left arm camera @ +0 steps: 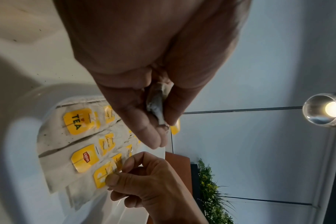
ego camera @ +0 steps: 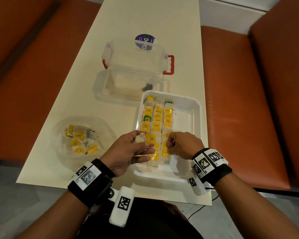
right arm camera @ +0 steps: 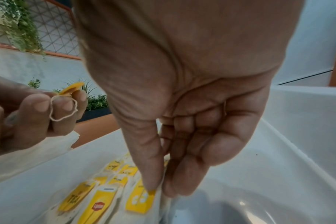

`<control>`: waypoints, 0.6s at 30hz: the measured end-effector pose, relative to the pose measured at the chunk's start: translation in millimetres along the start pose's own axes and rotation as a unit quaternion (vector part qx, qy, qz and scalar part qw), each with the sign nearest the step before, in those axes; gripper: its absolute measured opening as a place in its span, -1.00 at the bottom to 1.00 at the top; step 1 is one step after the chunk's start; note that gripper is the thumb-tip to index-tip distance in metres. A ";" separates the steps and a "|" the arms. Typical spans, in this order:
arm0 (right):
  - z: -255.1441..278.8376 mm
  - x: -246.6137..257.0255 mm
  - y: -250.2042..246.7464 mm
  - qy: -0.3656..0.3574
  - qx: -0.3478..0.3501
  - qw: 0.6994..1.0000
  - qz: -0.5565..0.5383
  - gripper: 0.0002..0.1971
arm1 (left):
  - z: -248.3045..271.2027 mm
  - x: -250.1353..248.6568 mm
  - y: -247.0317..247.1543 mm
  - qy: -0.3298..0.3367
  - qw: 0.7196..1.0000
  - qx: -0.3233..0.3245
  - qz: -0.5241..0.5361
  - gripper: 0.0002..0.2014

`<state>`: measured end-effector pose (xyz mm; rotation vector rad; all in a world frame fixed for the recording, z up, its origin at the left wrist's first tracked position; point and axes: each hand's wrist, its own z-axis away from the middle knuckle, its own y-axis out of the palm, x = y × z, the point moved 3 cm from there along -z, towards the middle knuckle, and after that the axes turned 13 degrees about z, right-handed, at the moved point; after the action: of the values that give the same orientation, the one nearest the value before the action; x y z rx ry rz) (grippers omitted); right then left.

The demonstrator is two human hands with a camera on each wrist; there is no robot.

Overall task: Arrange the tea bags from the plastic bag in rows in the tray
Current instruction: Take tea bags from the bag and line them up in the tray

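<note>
A white tray (ego camera: 192, 107) on the cream table holds three rows of tea bags (ego camera: 158, 116) with yellow tags. My left hand (ego camera: 136, 149) hovers over the tray's near left part and grips a tea bag (ego camera: 139, 138) (left arm camera: 157, 103), its string looped over the fingers (right arm camera: 63, 106). My right hand (ego camera: 178, 144) is over the third row near the tray's front, thumb and fingers pinching a tea bag there (right arm camera: 159, 192) (left arm camera: 104, 175). A clear plastic bag (ego camera: 83, 137) with several more tea bags lies left of the tray.
A clear plastic box (ego camera: 136, 66) with red handles stands behind the tray, a round purple-labelled lid (ego camera: 145, 40) beyond it. Orange benches (ego camera: 240, 100) flank the narrow table. The tray's right part (ego camera: 185, 121) is bare.
</note>
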<state>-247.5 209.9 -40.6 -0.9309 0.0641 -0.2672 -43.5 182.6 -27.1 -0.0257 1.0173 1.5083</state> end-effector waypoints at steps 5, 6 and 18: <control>-0.9 -3.8 2.1 -0.001 -0.010 1.000 -0.023 -0.89 | -0.7 -0.9 0.2 0.004 1.000 0.004 -0.028 -0.76; -1.2 -4.4 2.5 -0.001 -0.012 0.999 -0.030 -0.89 | -0.9 -1.0 0.1 0.004 1.000 0.005 -0.030 -0.76; 35.0 11.7 -28.0 -0.074 -0.081 0.922 -0.372 -0.72 | -5.7 4.1 6.0 0.011 0.999 0.016 -0.032 -0.78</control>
<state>-235.8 218.5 3.4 -1.1102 -0.4243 -0.9060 -52.4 183.4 -29.5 -0.0520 1.0501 1.4356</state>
